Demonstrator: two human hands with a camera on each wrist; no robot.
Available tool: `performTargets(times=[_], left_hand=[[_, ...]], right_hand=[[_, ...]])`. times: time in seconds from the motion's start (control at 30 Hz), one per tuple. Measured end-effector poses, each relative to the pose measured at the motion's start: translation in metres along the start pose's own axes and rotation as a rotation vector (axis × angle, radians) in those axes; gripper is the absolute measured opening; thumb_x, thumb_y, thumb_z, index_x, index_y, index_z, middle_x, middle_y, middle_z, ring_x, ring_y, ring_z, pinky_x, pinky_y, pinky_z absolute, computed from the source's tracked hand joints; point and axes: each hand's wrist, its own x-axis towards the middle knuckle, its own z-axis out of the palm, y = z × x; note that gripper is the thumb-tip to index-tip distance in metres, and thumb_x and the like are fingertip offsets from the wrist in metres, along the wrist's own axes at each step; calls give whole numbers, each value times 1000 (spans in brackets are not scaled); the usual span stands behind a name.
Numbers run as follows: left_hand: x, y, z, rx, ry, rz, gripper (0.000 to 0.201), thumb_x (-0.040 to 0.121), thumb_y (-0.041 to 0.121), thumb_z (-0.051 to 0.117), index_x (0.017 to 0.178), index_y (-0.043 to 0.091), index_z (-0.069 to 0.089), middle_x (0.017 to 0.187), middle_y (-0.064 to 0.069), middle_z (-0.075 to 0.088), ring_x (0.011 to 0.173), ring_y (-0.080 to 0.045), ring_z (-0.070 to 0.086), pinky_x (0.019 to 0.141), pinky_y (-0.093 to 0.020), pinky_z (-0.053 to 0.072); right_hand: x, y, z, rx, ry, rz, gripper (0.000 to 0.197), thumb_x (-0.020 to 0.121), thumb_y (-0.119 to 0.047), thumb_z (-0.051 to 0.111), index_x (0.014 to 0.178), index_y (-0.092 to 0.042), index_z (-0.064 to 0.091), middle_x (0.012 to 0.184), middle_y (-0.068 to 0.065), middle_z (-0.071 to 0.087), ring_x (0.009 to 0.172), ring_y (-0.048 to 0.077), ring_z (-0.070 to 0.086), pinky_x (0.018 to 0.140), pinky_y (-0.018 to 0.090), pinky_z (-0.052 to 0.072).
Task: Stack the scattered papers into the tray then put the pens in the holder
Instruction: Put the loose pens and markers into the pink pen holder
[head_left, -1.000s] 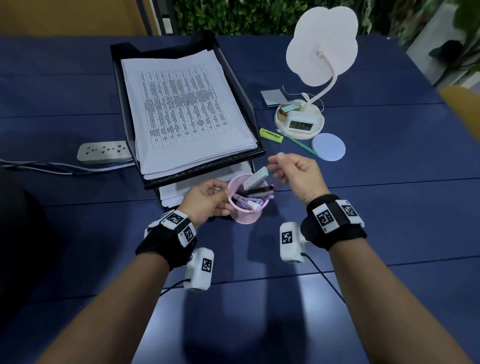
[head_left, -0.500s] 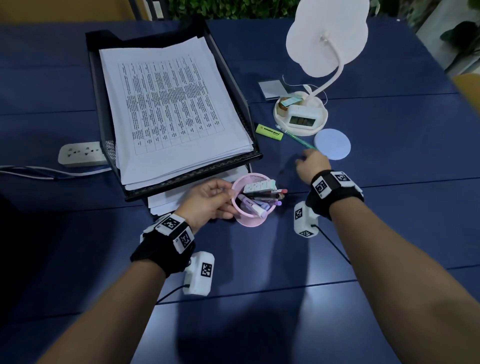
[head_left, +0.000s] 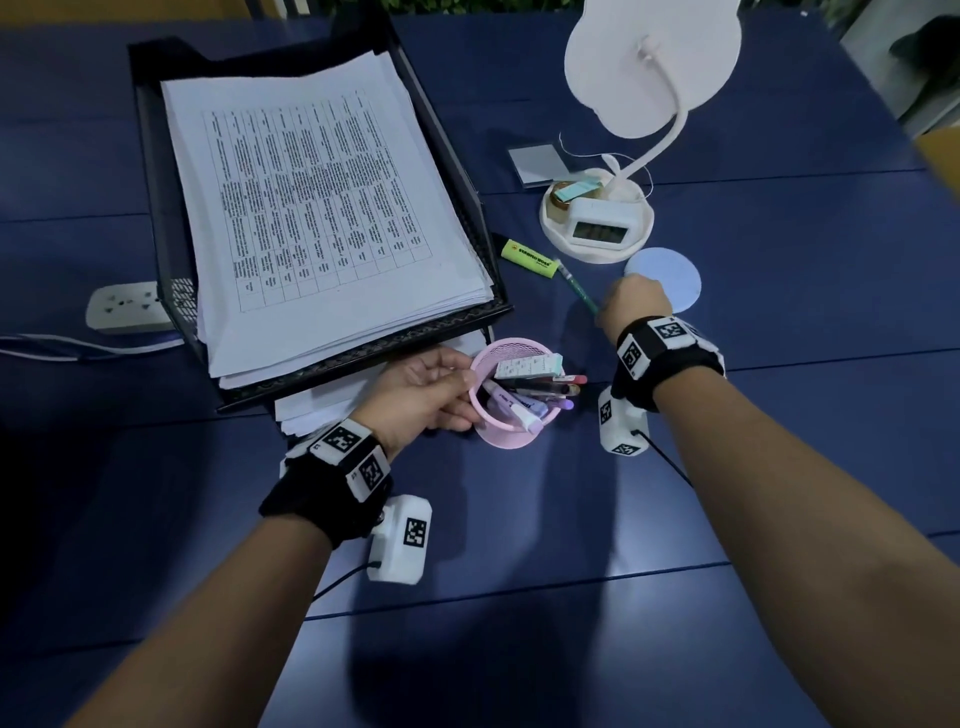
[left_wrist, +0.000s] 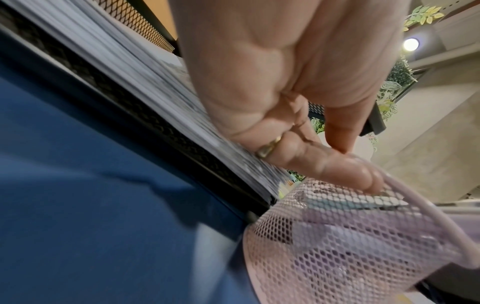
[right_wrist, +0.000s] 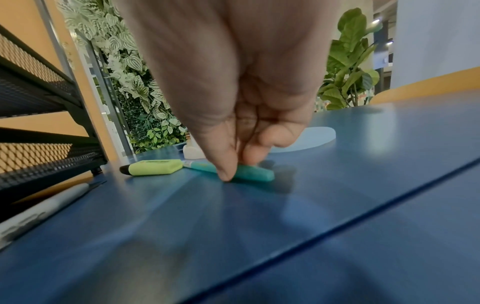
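Note:
A thick stack of printed papers (head_left: 322, 208) lies in the black mesh tray (head_left: 156, 218). My left hand (head_left: 465, 395) grips the rim of the pink mesh holder (head_left: 506, 436), with fingers (left_wrist: 337, 164) curled over its edge (left_wrist: 350, 257). The holder leans right with several pens and markers inside. Beyond it, my right hand (head_left: 631, 306) reaches down to a teal pen (head_left: 576, 288) on the table. In the right wrist view, thumb and finger pinch (right_wrist: 239, 166) that pen (right_wrist: 255, 174). A yellow highlighter (head_left: 530, 258) (right_wrist: 155, 167) lies just left of it.
A white desk lamp base with a clock (head_left: 597, 223) and a round blue coaster (head_left: 670, 278) stand close behind my right hand. A power strip (head_left: 127, 306) lies left of the tray. More sheets (head_left: 332, 405) sit under the tray. A grey marker (right_wrist: 39, 211) rests by the tray's foot.
My right hand has moved from above the holder forward and right, down onto the teal pen. My left hand has stayed on the holder's rim.

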Motion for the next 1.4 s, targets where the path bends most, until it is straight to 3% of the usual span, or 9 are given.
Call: performTargets(times=[0.2, 0.37, 0.47, 0.53, 0.63, 0.9, 1.13, 1.33, 1.4], left_hand=[[-5, 0, 4, 13, 44, 24, 13, 92, 0, 54, 86, 11, 57, 54, 2, 64, 42, -8, 62, 44, -17, 51], [-8, -1, 7, 4, 80, 34, 14, 91, -1, 55, 84, 10, 57, 52, 1, 64, 41, -8, 60, 44, -18, 51], [-10, -1, 8, -4, 92, 38, 14, 92, -1, 54, 83, 10, 56, 50, 1, 63, 40, -8, 59, 43, -17, 51], [-11, -1, 9, 1, 96, 41, 14, 92, -1, 54, 83, 9, 55, 49, 0, 62, 40, -8, 59, 43, -17, 51], [-12, 0, 9, 9, 93, 45, 14, 92, -2, 54, 83, 9, 54, 49, -1, 62, 39, -9, 60, 42, -18, 49], [-15, -6, 3, 8, 99, 38, 11, 91, -1, 55, 85, 8, 56, 59, -5, 61, 43, -10, 61, 44, -20, 52], [-14, -6, 1, 11, 88, 30, 11, 91, 0, 56, 85, 9, 56, 58, -4, 63, 43, -11, 61, 43, -19, 52], [-15, -6, -1, 14, 87, 35, 10, 91, 0, 56, 86, 9, 56, 66, -11, 61, 44, -10, 61, 44, -19, 52], [-17, -6, -2, 14, 90, 37, 9, 91, 0, 56, 88, 8, 56, 68, -13, 59, 43, -9, 61, 44, -19, 52]], right_hand=[[-39, 9, 1, 160, -107, 30, 12, 76, -13, 64, 77, -4, 55, 80, 12, 55, 67, 28, 49, 49, 24, 34], [-79, 12, -24, 808, 74, 46, 8, 74, -13, 62, 78, -17, 56, 82, 9, 63, 73, 26, 60, 66, 32, 51], [-100, -1, -48, 1064, 95, -101, 23, 79, -2, 60, 76, -24, 54, 72, 4, 59, 58, 11, 58, 54, 18, 47], [-114, -11, -58, 1069, 25, -231, 23, 84, -2, 60, 77, -24, 58, 70, 2, 60, 55, 4, 58, 51, 11, 44], [-127, -22, -58, 989, -128, -355, 17, 85, -6, 64, 81, -22, 66, 78, 6, 66, 67, 8, 59, 64, 15, 48], [-130, -28, -46, 677, -258, -376, 19, 84, -15, 65, 102, -17, 68, 97, 0, 69, 93, 14, 65, 90, 28, 50], [-125, -25, -50, 498, -247, -362, 17, 82, -9, 61, 91, -18, 72, 79, -7, 65, 74, 10, 60, 73, 23, 49], [-126, -28, -44, 663, -290, -347, 14, 90, -9, 58, 92, -9, 72, 66, 2, 65, 57, 12, 59, 68, 29, 55], [-125, -29, -43, 737, -300, -321, 16, 92, -8, 54, 93, -6, 70, 64, 2, 62, 54, 10, 57, 58, 22, 54]])
